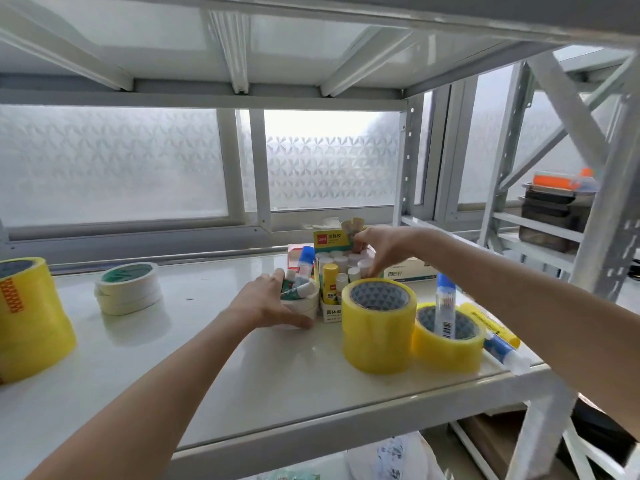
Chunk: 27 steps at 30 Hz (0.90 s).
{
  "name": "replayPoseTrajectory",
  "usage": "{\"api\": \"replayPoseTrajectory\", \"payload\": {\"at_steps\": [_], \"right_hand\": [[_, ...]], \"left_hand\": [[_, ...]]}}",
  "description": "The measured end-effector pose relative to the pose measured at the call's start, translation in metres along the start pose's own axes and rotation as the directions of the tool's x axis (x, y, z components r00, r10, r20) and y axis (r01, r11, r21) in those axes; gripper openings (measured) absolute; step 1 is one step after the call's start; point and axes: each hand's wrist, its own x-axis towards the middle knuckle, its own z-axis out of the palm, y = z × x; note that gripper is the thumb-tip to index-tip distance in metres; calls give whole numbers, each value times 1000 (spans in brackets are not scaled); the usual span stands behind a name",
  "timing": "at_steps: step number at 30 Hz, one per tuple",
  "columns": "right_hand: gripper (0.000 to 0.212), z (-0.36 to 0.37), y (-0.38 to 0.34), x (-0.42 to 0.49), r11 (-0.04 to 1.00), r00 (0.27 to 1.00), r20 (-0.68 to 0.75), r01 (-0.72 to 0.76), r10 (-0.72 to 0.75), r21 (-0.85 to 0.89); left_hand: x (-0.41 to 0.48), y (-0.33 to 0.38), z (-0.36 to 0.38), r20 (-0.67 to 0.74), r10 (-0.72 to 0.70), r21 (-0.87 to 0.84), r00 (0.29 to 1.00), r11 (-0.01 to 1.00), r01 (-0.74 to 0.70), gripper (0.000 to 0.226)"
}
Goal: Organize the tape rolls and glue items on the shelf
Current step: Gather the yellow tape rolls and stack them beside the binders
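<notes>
My left hand (266, 303) grips a stack of white tape rolls (309, 304) at the shelf's middle; glue items stick out of its core. My right hand (382, 247) reaches into a yellow-topped box of glue sticks (334, 271), fingers pinched on a white-capped glue stick (363, 266). In front stand a tall stack of yellow tape rolls (377, 327) and a lower yellow tape roll (448, 344) with a blue-capped liquid glue bottle (444, 306) upright in its core. Another white tape stack (128, 289) and a big yellow tape stack (29, 317) sit on the left.
The white shelf board (207, 368) has metal uprights at the right (606, 237) and a frosted window behind. A blue glue pen (504, 351) and a yellow glue stick (488, 322) lie at the right edge. Dark bins (554, 213) stand on the neighbouring shelf.
</notes>
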Motion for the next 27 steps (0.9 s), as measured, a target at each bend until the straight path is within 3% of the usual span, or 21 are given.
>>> {"api": "replayPoseTrajectory", "payload": {"at_steps": [11, 17, 27], "right_hand": [[75, -3, 36, -16, 998, 998, 6, -66, 66, -18], [85, -2, 54, -26, 994, 994, -4, -107, 107, 6], [82, -6, 72, -30, 988, 988, 4, -154, 154, -8]], "left_hand": [[13, 28, 18, -24, 88, -16, 996, 996, -88, 110], [19, 42, 27, -32, 141, -10, 990, 990, -141, 102], [33, 59, 38, -62, 201, -6, 978, 979, -202, 83]]}}
